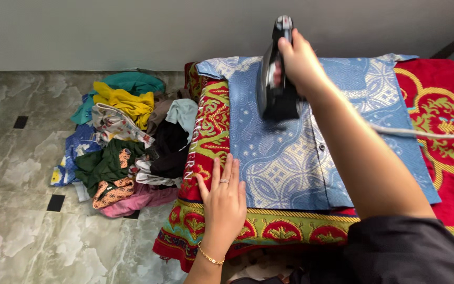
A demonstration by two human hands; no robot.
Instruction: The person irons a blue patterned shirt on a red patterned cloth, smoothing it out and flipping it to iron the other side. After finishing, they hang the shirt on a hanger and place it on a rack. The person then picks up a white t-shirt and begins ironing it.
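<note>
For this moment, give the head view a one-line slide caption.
Right hand lifts a black iron above a blue patterned shirt; left hand flat at its edge.

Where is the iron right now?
In the head view, the black iron is top centre, tilted up in the right hand over the blue patterned shirt, which lies spread on the red blanket. The pile of clothes lies to its left.

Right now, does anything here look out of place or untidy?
Yes. A pile of crumpled clothes lies in a heap on the marble floor, left of the red patterned blanket. The blue shirt lies flat under the iron; nothing looks spilled or damaged.
</note>
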